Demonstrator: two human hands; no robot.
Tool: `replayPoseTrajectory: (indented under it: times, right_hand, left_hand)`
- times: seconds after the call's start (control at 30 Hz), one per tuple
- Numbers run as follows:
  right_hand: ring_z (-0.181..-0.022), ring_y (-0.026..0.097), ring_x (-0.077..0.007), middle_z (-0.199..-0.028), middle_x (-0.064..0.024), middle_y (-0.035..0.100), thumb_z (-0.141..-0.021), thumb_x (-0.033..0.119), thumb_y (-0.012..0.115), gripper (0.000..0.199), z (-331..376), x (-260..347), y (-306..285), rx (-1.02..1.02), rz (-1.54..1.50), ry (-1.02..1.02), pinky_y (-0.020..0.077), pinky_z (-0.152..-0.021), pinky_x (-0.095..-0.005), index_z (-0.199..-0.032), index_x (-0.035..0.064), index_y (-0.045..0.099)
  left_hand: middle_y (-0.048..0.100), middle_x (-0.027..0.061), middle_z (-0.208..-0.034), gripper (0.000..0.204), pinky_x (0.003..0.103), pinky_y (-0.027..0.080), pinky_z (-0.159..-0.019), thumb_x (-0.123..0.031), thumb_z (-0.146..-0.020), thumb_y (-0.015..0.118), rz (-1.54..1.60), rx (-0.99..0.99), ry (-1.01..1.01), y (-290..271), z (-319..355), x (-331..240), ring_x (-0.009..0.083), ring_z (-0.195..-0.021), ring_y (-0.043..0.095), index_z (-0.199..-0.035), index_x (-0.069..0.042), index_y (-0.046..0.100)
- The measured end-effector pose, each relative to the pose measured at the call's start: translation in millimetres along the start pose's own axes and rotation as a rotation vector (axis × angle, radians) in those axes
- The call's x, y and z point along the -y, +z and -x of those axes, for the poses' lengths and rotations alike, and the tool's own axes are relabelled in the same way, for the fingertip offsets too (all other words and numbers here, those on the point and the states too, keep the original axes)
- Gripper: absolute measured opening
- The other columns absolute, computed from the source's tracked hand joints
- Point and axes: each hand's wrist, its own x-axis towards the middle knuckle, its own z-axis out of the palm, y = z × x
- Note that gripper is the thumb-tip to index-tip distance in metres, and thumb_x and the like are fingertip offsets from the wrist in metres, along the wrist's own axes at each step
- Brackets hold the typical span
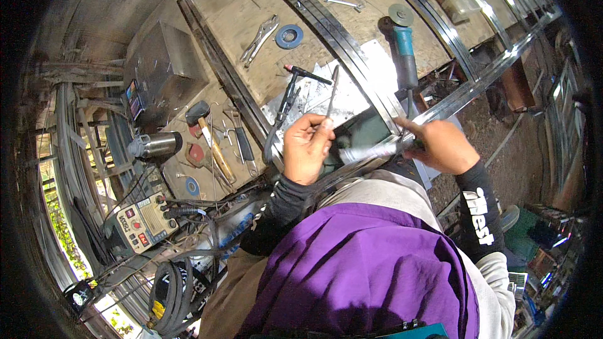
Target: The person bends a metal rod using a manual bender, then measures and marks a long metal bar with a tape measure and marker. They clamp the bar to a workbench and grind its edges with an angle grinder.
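Steel framing (352, 44) ran in long bands across the counter (239, 6), which filled most of the view. An angle grinder (405, 53) with a teal body lay on the far side, pliers (260, 39) and a blue disc (289, 36) further left. Down to the left stood a welding machine (141, 221) with coiled cable, and near it a hammer (204, 127).

The left hand (306, 147) was closed around a thin metal rod (331, 94) that pointed up and away, just beside a welding torch (290, 97) resting on the frame. The right hand (440, 144) gripped the end of a short metal piece (370, 152) lying crosswise between the two hands, forefinger stretched along it.

The work seemed to be at the fitting stage: piece held in place, rod ready. Any next move would call for keeping the piece steady against the frame.
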Motion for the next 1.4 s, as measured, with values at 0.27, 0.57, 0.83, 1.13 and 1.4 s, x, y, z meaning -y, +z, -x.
replayPoseTrajectory:
  times: [0.27, 0.57, 0.83, 1.13, 1.4]
  right_hand:
    - [-0.084, 0.069, -0.0410, -0.090, -0.0218, 0.071, -0.081, 0.037, 0.077, 0.062, 42.3, -42.8, 91.7, 0.220, 0.014, 0.302, 0.0551, -0.073, -0.0495, -0.132, 0.0059, 0.059]
    - [-0.102, 0.068, -0.0407, -0.103, -0.0236, 0.072, -0.089, 0.039, 0.069, 0.046, 96.3, -105.3, 171.1, 0.225, -0.429, 0.668, 0.0536, -0.087, -0.0504, -0.115, 0.0013, 0.068]
    - [-0.113, 0.063, -0.0421, -0.124, -0.0275, 0.065, -0.087, 0.035, 0.068, 0.048, 218.0, -119.1, 338.6, 0.016, -0.748, 1.355, 0.0511, -0.097, -0.0485, -0.118, -0.0016, 0.066]
    - [-0.101, 0.065, -0.0422, -0.111, -0.0211, 0.069, -0.078, 0.010, 0.064, 0.019, 247.9, -122.8, 463.5, -0.732, -0.878, 1.521, 0.0531, -0.089, -0.0481, -0.090, 0.0002, 0.074]
    - [-0.097, 0.066, -0.0432, -0.105, -0.0203, 0.069, -0.094, 0.035, 0.061, 0.031, 226.2, -254.6, 552.6, -0.524, -1.151, 1.662, 0.0528, -0.085, -0.0526, -0.098, 0.0088, 0.076]
  left_hand:
    - [0.070, 0.0239, -0.087, 0.021, 0.048, 0.053, -0.076, -0.019, -0.085, 0.071, -1.169, -0.312, 0.393, -91.8, -149.4, 37.9, 0.0432, -0.082, 0.068, -0.095, -0.002, 0.074]
    - [0.072, 0.0225, -0.100, 0.026, 0.052, 0.052, -0.081, -0.017, -0.090, 0.067, -1.549, -0.427, 0.104, -158.5, -251.5, 84.6, 0.0424, -0.093, 0.068, -0.111, -0.004, 0.073]
    - [0.053, 0.0229, -0.126, 0.040, 0.048, 0.040, -0.105, -0.013, -0.090, 0.063, -1.333, -0.050, 0.790, 17.0, -211.8, 136.1, 0.0389, -0.118, 0.053, -0.127, 0.002, 0.060]
    - [0.049, 0.0285, -0.143, 0.057, 0.049, 0.034, -0.114, -0.013, -0.088, 0.067, -1.338, 0.860, 0.854, 264.5, -145.9, 202.0, 0.0446, -0.133, 0.045, -0.138, 0.007, 0.049]
    - [0.070, 0.0316, -0.097, 0.050, 0.055, 0.054, -0.082, -0.034, -0.091, 0.070, -2.204, 0.520, 0.387, 332.9, -184.9, 234.4, 0.0497, -0.093, 0.067, -0.117, 0.007, 0.059]
